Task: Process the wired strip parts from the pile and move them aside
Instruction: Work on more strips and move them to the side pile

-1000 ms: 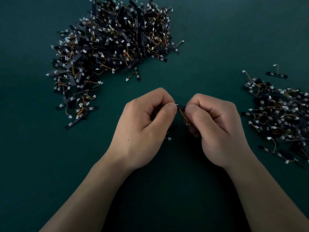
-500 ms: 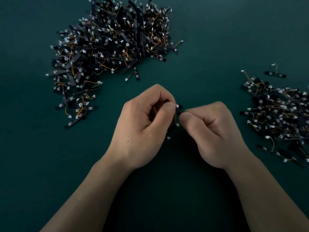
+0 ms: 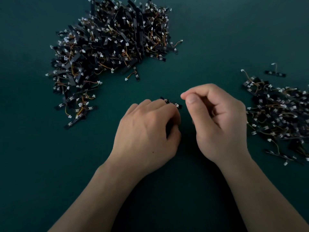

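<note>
Both hands have parted since half a second ago: the right hand has let go of the strip and lifted off toward the side away from the pile, while the left hand has rolled palm down and sunk toward the table.

That left hand lies below the pile, nearer the person, with its back to the camera. Its fingers curl over the strip and keep hold of it. Only the strip's far end shows, a short black piece with small pale parts on it, poking out past the fingertips on the side facing the right hand. How the thumb lies under the hand is hidden.

Just beside that end, and farther from the pile, the right hand is closed loosely. Its thumb tip presses against the forefinger tip and the other fingers are curled into the palm. Whether something tiny is caught between the two tips cannot be told.

Well to the right of the pile lies a smaller heap of the same wired strips, with a lone one near its far edge.
</note>
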Demonstrator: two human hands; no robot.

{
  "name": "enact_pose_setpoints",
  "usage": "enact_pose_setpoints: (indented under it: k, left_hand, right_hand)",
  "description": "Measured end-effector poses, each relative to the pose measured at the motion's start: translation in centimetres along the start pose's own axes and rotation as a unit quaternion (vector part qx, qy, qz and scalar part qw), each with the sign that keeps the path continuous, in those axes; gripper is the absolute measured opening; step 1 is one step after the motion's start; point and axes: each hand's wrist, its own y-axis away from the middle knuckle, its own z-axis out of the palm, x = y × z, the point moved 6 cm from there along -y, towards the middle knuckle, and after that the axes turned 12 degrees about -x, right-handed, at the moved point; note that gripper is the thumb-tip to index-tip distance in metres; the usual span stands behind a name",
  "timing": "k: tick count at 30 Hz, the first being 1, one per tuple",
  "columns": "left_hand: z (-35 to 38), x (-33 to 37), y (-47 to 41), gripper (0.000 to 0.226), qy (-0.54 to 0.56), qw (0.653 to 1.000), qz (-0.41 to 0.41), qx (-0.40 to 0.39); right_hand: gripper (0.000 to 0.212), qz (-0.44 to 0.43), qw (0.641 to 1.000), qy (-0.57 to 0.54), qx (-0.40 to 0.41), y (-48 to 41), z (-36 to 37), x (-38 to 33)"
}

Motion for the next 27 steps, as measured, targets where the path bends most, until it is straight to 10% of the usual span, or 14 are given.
enact_pose_setpoints:
  k: [6,11,27]
  left_hand:
    - [-0.4,-1.1,-0.2,0.021,0.129,0.990,0.007,0.056]
    - [-2.2,-1.3,0.3,0.020,0.211,0.960,0.048,0.179]
    - [-1.2,-2.3,-0.2,0.030,0.352,0.928,0.016,0.120]
  right_hand:
    - [0.019,0.027,0.999,-0.029,0.005,-0.2,-0.2,0.2]
    - [0.063,0.037,0.995,-0.038,-0.082,-0.2,0.7,0.3]
    - [0.041,0.047,0.992,-0.104,-0.057,-0.3,0.3,0.6]
